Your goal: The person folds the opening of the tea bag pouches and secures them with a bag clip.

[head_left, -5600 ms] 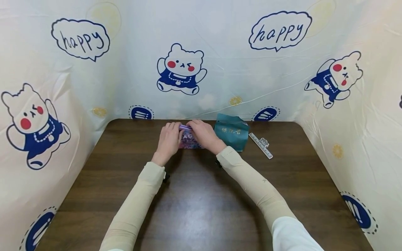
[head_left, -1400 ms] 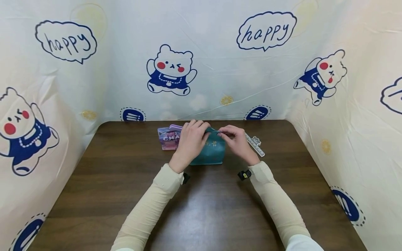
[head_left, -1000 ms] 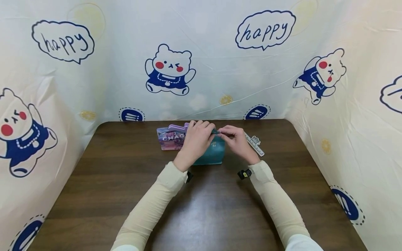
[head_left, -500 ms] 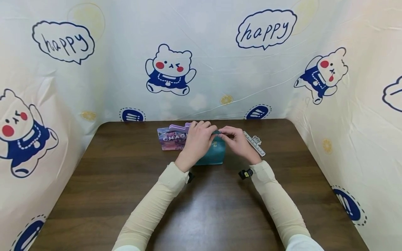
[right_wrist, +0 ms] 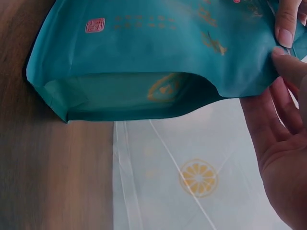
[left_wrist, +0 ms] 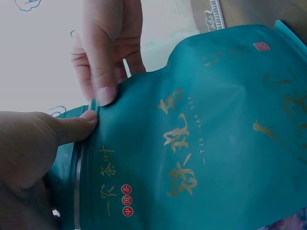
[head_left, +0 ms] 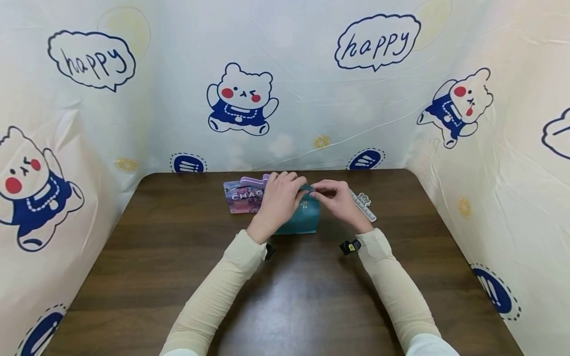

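Observation:
A teal tea pouch (head_left: pixel 299 222) with gold characters stands upright near the table's back edge. My left hand (head_left: pixel 279 202) grips its top from the left and covers much of its front in the head view. On the right, my right hand (head_left: pixel 339 199) pinches the top corner between thumb and fingers. In the left wrist view, the left thumb (left_wrist: pixel 76 127) presses along the pouch's zip strip (left_wrist: pixel 78 175), close to the right thumb (left_wrist: pixel 103 81). The right wrist view shows the pouch's folded bottom (right_wrist: pixel 129 96) and the right fingers (right_wrist: pixel 271 112) behind the corner.
Left of the teal pouch lies a purple-pink printed pouch (head_left: pixel 244 202) with a purple clip (head_left: pixel 253 182) along its top, partly behind my left hand. A white clip with piano-key markings (head_left: pixel 365 211) lies right of my right hand. Patterned cloth (head_left: pixel 303 99) hangs behind the table.
Both hands have left the purple clip and printed pouch for the teal pouch, which now stands further left and nearer me. My left hand has since slid right along its top, toward the right fingers.

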Tool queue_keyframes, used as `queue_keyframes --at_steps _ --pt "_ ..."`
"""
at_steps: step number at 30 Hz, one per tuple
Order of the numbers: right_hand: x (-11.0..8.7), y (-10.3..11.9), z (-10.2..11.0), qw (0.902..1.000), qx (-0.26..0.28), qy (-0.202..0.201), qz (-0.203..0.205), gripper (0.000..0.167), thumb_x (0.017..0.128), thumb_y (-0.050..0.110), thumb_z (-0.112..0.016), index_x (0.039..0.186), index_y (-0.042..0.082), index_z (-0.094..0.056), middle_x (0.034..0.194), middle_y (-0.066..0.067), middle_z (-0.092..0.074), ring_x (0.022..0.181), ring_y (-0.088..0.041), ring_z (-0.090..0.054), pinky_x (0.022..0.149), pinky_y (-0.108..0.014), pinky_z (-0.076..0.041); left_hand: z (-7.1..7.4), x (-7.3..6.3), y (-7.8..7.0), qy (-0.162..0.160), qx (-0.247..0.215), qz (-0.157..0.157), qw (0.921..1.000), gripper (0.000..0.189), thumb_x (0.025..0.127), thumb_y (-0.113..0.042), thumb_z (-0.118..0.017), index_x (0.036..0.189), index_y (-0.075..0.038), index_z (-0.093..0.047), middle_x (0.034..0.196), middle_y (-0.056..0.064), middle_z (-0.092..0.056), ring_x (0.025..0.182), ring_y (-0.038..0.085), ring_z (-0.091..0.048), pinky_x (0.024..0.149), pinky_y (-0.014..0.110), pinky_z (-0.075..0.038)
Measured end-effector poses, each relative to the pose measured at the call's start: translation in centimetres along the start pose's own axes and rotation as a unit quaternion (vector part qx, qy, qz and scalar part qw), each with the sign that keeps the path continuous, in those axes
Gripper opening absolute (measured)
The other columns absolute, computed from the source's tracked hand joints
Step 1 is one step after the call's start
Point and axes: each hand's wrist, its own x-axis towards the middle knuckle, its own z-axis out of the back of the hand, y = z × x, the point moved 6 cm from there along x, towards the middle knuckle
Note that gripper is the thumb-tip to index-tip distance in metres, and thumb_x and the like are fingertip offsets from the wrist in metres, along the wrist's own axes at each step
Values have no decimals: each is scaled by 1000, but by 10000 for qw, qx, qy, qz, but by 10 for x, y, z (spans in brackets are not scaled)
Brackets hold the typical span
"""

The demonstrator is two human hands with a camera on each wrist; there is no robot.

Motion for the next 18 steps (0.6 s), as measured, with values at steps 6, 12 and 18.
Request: queue_keyframes --at_steps 6,12,18 --pt "-6 -6 4 9995 16 -297 -121 14 92 -3 -71 105 -6 -75 104 -21 -73 91 -9 -71 85 -42 -59 0 -1 0 8 21 76 10000 16 94 -25 -75 104 -13 -74 94 5 -71 88 24 -63 80 39 -43" --pt "-6 -6 2 9994 36 -347 43 15 95 -5 -65 107 -8 -74 105 -23 -72 93 -9 -69 84 -27 -57 0 -2 0 -181 50 80 9998 15 93 -24 -76 103 -12 -74 90 5 -70 84 24 -62 78 39 -42" --pt "-5 -3 0 9980 8 -544 313 12 95 -7 -64 103 -9 -73 99 -25 -71 89 -9 -67 79 -21 -55 0 -2 0 -249 -22 26 9997 16 93 -23 -77 103 -12 -74 90 6 -69 83 24 -61 76 39 -41"
